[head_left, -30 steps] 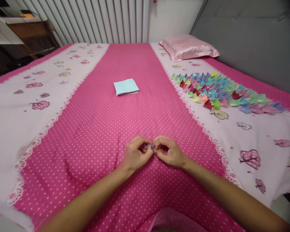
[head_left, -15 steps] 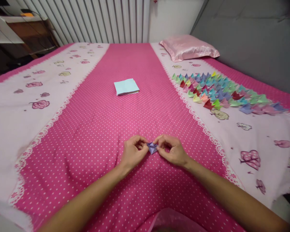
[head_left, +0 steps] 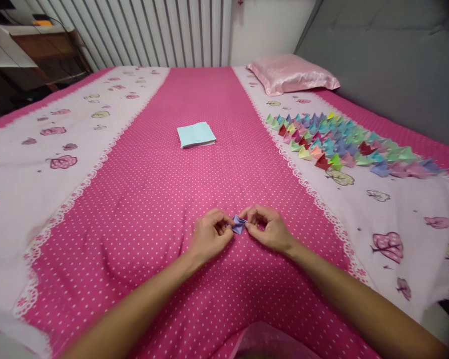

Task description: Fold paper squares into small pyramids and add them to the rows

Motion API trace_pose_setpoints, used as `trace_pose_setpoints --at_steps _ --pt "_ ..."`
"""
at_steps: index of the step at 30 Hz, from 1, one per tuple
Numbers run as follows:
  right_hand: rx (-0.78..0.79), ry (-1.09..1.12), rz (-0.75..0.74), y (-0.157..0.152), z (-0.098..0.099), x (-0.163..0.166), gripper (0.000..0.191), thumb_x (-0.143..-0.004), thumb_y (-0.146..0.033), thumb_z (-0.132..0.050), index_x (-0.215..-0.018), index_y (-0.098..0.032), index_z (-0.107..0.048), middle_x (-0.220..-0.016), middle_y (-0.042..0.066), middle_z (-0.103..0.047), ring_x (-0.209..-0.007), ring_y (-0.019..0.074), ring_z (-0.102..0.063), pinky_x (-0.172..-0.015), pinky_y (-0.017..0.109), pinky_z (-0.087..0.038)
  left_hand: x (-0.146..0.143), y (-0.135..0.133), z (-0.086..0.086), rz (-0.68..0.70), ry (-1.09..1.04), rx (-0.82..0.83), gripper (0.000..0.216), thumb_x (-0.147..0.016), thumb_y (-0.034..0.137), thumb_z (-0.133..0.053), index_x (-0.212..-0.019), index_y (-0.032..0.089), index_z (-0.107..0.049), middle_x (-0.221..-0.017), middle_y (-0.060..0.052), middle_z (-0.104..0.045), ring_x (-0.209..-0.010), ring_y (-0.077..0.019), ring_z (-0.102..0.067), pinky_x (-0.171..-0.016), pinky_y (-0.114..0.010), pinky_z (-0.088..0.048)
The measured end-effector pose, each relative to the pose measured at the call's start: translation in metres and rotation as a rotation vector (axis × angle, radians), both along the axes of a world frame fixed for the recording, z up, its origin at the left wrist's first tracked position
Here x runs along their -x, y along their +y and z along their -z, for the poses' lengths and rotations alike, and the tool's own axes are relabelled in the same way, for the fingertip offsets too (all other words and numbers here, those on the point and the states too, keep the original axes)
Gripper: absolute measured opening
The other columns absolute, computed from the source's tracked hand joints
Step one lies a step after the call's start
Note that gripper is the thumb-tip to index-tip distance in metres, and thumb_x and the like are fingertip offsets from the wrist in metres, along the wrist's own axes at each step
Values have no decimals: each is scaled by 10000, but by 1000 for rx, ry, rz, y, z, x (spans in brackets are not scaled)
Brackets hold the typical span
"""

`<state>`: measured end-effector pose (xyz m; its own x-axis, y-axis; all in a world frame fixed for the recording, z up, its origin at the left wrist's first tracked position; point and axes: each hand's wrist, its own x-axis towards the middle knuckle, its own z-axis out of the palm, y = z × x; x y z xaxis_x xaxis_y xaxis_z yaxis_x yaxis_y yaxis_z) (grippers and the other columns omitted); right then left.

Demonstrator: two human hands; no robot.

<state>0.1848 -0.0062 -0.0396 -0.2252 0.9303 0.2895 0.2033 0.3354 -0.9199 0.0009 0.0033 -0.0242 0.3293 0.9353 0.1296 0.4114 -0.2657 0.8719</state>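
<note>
A small folded purple paper piece (head_left: 239,224) sits between both my hands, low over the pink dotted bedsheet (head_left: 164,199). My left hand (head_left: 210,237) pinches its left end with curled fingers. My right hand (head_left: 267,230) pinches its right end, fingers closed too. Farther up the sheet lies a stack of light blue square paper (head_left: 195,134). To the right, several folded paper pieces in many colours (head_left: 336,142) lie in rows on the white part of the sheet.
A pink satin pillow (head_left: 292,72) rests at the far right by a grey padded wall (head_left: 389,55). A white radiator (head_left: 153,32) stands behind the bed. Wooden furniture (head_left: 33,55) is at the far left.
The purple piece, nearly hidden in my fingers a second ago, now shows between my hands. Both hands have shifted slightly up and to the right.
</note>
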Motion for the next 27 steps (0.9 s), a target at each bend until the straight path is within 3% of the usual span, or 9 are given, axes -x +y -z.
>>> trace_pose_setpoints --at_steps 10,15,18,27 --pt "-109 -184 70 -6 -5 8 130 -722 -183 -624 -738 -195 -495 -806 31 -639 -515 83 -488 -491 224 -437 -2 -5 2 -9 21 -64 131 -692 103 -547 -751 144 -656 -746 -31 -596 -559 -87 -497 -501 -201 -409" --pt "-110 -216 202 -7 -1 10 75 -731 -160 -579 -780 -202 -540 -571 -38 -535 -444 82 -452 -435 203 -399 -2 -4 -3 8 49 -141 145 -695 111 -544 -793 141 -646 -750 -31 -577 -570 -88 -503 -490 -192 -424" --pt "-125 -226 217 -8 -1 9 155 -702 -120 -550 -833 -201 -568 -521 -60 -473 -432 86 -447 -431 199 -392 0 -4 -4 28 70 -182 171 -686 102 -537 -822 130 -636 -780 -38 -569 -566 -81 -503 -487 -188 -435" --pt "-242 -252 190 -7 -2 7 172 -658 -60 -526 -765 -195 -520 -839 29 -606 -493 73 -451 -467 213 -412 4 -2 0 48 115 -290 114 -727 126 -517 -814 140 -590 -775 -27 -560 -543 -66 -499 -485 -178 -445"
